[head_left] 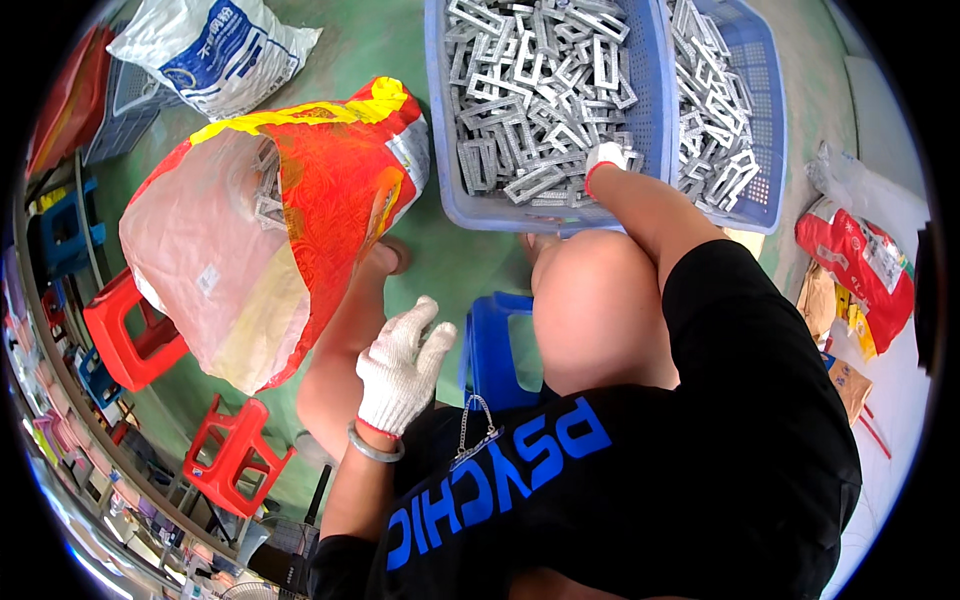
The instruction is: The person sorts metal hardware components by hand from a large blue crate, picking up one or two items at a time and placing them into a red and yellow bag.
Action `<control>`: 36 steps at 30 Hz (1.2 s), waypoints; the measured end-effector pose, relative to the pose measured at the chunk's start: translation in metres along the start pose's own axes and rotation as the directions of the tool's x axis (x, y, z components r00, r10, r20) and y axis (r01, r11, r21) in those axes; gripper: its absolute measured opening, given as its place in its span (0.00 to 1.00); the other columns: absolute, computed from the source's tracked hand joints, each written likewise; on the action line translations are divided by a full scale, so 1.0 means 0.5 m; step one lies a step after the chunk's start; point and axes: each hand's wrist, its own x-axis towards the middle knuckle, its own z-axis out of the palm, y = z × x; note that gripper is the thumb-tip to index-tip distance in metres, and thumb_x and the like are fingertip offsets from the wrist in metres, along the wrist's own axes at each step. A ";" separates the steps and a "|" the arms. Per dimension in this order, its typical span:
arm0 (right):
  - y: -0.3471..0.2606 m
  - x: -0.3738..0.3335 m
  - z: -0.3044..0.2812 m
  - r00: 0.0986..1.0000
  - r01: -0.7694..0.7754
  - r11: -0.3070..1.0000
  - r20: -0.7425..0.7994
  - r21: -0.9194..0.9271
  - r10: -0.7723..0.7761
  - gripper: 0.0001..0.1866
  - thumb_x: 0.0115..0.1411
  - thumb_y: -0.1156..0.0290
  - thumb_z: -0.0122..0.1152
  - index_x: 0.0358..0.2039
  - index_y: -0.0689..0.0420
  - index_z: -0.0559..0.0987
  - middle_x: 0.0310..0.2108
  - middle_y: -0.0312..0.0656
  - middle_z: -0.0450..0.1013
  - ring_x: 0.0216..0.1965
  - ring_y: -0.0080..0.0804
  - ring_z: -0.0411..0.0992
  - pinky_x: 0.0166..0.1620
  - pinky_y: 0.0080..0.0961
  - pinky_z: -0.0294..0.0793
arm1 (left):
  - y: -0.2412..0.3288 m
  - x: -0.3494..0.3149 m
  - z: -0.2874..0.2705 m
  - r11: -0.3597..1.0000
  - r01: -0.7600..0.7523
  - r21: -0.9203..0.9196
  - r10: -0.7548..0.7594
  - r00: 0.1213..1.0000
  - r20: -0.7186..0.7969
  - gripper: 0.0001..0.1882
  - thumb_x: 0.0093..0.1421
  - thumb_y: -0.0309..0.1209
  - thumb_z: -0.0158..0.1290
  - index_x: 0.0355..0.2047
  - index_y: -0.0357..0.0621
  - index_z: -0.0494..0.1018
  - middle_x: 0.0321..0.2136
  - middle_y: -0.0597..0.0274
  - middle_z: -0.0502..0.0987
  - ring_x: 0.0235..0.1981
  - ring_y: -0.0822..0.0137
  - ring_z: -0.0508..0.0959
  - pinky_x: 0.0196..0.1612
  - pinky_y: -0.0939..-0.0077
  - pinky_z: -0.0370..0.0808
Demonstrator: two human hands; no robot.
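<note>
Right hand, white-gloved, down at gray metal frames in blue plastic crate; grip unclear. Left hand, white-gloved, raised between red-yellow sack and blue stool, fingers parted. Sack mouth open, metal pieces inside. Second blue crate just right of first, similar frames. White-blue sack beyond; red stools left, on green floor.

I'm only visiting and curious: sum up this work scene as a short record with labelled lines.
Left grip: white-gloved hand, raised, fingers apart, nothing visible held
Right grip: white-gloved hand at the silvery frames in the left basket; hold unclear
Right basket: blue, beside it, also holding frames
Red sack: open, left of the baskets, silvery pieces inside
Blue stool: between the legs
</note>
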 end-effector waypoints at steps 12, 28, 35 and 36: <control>0.006 0.018 0.010 0.995 0.080 0.977 0.070 -0.199 -0.068 0.22 0.58 0.61 0.62 0.52 0.53 0.81 0.52 0.45 0.76 0.52 0.51 0.74 0.48 0.69 0.69 | 0.007 0.008 0.008 0.999 -0.050 0.005 0.050 0.999 0.015 0.16 0.59 0.35 0.61 0.44 0.40 0.76 0.38 0.52 0.81 0.38 0.59 0.81 0.43 0.70 0.77; 0.022 -0.049 -0.061 0.989 0.066 0.980 0.140 -0.190 -0.040 0.23 0.56 0.63 0.64 0.53 0.55 0.80 0.54 0.46 0.75 0.53 0.56 0.73 0.47 0.72 0.69 | 0.002 0.004 0.010 0.999 -0.033 0.018 0.032 0.999 0.005 0.17 0.59 0.36 0.61 0.45 0.41 0.76 0.38 0.53 0.81 0.39 0.58 0.81 0.44 0.68 0.76; 0.036 -0.062 -0.077 0.980 0.125 0.966 0.181 -0.225 -0.084 0.32 0.43 0.56 0.75 0.51 0.53 0.81 0.52 0.45 0.76 0.51 0.53 0.75 0.46 0.71 0.71 | -0.003 0.009 0.018 0.999 -0.040 0.011 0.040 0.999 0.000 0.17 0.59 0.37 0.61 0.45 0.41 0.76 0.35 0.55 0.80 0.37 0.60 0.81 0.42 0.69 0.76; 0.037 -0.064 -0.081 0.976 0.138 0.960 0.198 -0.244 -0.090 0.34 0.42 0.55 0.76 0.51 0.53 0.81 0.51 0.44 0.76 0.51 0.53 0.75 0.45 0.70 0.71 | -0.005 0.008 0.022 0.998 -0.055 0.017 0.055 0.998 -0.006 0.17 0.59 0.37 0.61 0.45 0.41 0.76 0.34 0.55 0.80 0.36 0.59 0.80 0.42 0.69 0.76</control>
